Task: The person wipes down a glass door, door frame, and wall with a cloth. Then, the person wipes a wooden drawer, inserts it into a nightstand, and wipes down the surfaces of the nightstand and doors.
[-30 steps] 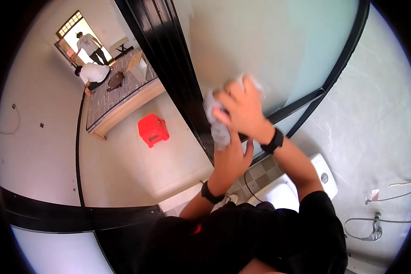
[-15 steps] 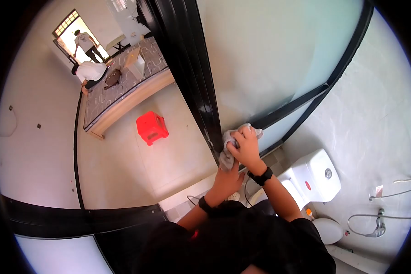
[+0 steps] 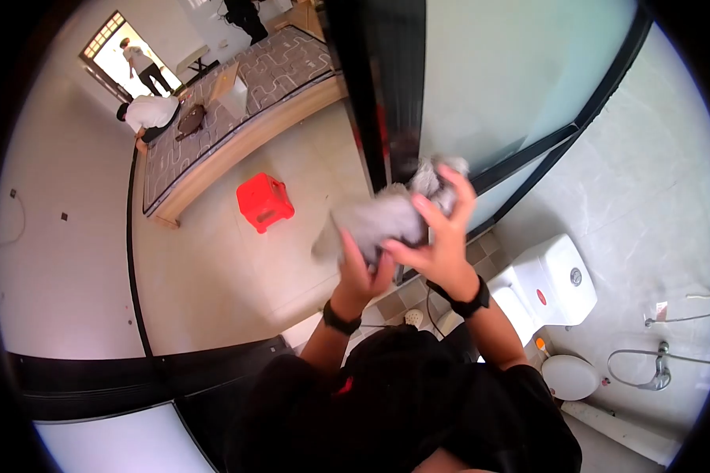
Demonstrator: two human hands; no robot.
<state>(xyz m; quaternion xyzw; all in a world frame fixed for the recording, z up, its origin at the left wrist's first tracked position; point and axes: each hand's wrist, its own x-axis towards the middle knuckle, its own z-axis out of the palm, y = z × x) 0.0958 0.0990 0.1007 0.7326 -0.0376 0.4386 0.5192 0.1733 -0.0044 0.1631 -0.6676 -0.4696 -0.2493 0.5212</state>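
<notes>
A red plastic stool [image 3: 264, 201] stands on the pale tiled floor [image 3: 213, 276], near the wooden bed [image 3: 241, 154]. On its patterned mattress [image 3: 296, 59] I can see a brown bag [image 3: 190, 120] lying close to a pale box-like piece [image 3: 233, 94]. Someone in a white top [image 3: 154, 112] bends at the bed's edge, and another person [image 3: 140, 63] stands by the bright doorway [image 3: 112, 55]. Over on the bathroom side there's a white toilet [image 3: 560, 276], then a shower fitting [image 3: 659, 374] with its looping hose [image 3: 619, 353] against the grey wall [image 3: 631, 197].

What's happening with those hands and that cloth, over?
Right hand gripping grey cloth; left hand at it, grip unclear. Cloth blurred, by black frame. Nothing visibly blocking.
</notes>
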